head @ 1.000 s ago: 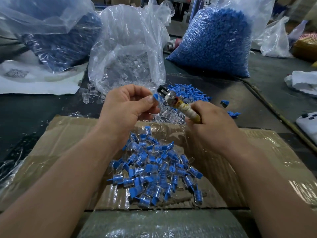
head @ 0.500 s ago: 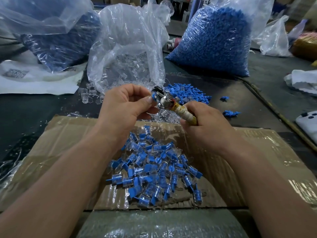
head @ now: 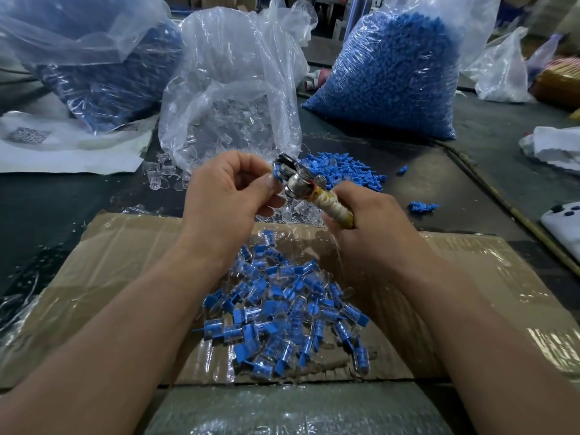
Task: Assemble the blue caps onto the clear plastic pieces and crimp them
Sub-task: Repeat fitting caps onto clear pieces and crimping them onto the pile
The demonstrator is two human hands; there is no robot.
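At the table's far left corner a plastic bag of dark blue parts leans over a white sheet. Next to it stands a bag of clear plastic pieces, with a few loose clear pieces spilled at its foot. Along the near edge lies a cardboard sheet carrying a heap of assembled pieces, clear bodies with blue caps.

Above that heap the left hand is raised, its grip pinched with thumb and forefinger on a blue cap that sits at the metal head of the crimping tool. The right hand has its grip wrapped round the tool's taped handle.

Behind the hands lies a pile of loose blue caps, and beyond it a full bag of blue caps. A white cloth and a white device lie at the right edge.
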